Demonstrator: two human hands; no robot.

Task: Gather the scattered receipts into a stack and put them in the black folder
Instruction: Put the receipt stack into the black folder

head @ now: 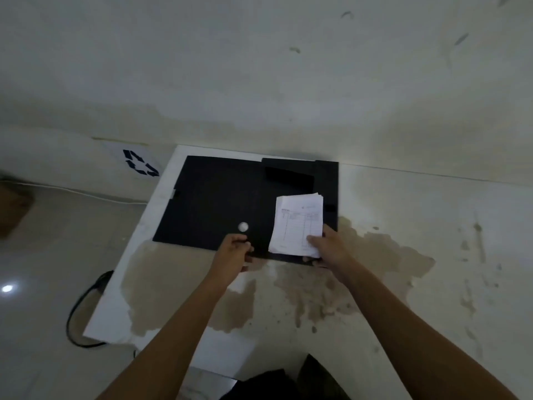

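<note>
The black folder [213, 197] lies open and flat on the white table [403, 226], with a round white spot near its front edge. A stack of white receipts [297, 223] rests on the folder's right half, printed side up. My right hand [326, 249] grips the stack's near right corner, thumb on top. At the folder's front edge, just below the white spot, my left hand [233, 252] pinches the black cover.
The tabletop carries large brown stains [302, 298] in front of the folder. A white bin with a blue recycling mark [141, 167] stands left of the table. On the floor at the left lies a black cable [78, 307]. A stained wall rises behind.
</note>
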